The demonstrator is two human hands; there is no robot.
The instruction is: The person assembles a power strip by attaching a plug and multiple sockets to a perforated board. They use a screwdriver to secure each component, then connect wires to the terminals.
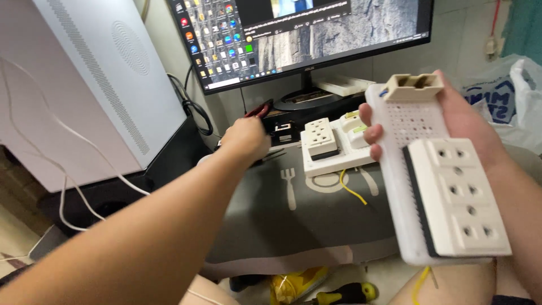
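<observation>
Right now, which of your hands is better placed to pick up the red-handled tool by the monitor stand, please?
Probably the left hand: it already reaches to the red-handled tool, while the right hand is occupied holding the white socket board.

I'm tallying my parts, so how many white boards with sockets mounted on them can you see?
2. One socket board is held up in the right hand. The other board lies on the grey cloth below the monitor. More may be hidden behind the held one.

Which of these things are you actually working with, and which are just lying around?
In use:
socket board in right hand
red tool by left hand

Lying about:
second board
monitor
screwdriver
plastic bag
</observation>
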